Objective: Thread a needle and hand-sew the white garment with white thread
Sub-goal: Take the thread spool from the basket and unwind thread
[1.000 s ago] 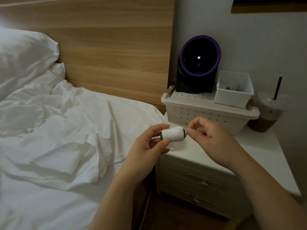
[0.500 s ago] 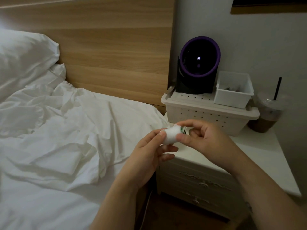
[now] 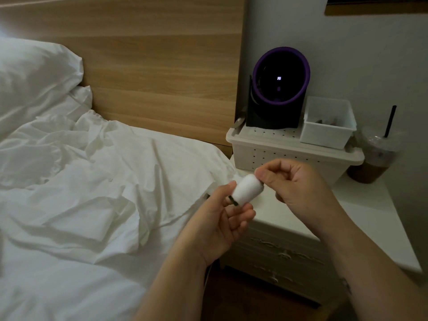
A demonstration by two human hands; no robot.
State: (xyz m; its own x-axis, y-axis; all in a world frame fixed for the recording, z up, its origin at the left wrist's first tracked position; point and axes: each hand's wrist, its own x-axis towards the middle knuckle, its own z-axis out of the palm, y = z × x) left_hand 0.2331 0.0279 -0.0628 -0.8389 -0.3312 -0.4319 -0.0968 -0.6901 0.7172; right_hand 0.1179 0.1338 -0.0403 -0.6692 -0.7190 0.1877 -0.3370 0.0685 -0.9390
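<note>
The left hand (image 3: 222,218) holds the spool of white thread (image 3: 246,189) tilted, its grip curled round the lower end. The right hand (image 3: 294,181) pinches the spool's upper end; any loose thread there is too fine to see. To do this well, steady the spool and draw the end off slowly. The white garment (image 3: 92,170) lies crumpled on the bed (image 3: 69,286), well apart. No needle shows.

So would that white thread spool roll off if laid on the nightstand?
Probably, on its side: the spool is a round cylinder and the nightstand top looks smooth. Stood on end it would likely stay. It seems light; the left hand holds it with just fingertips.
</note>
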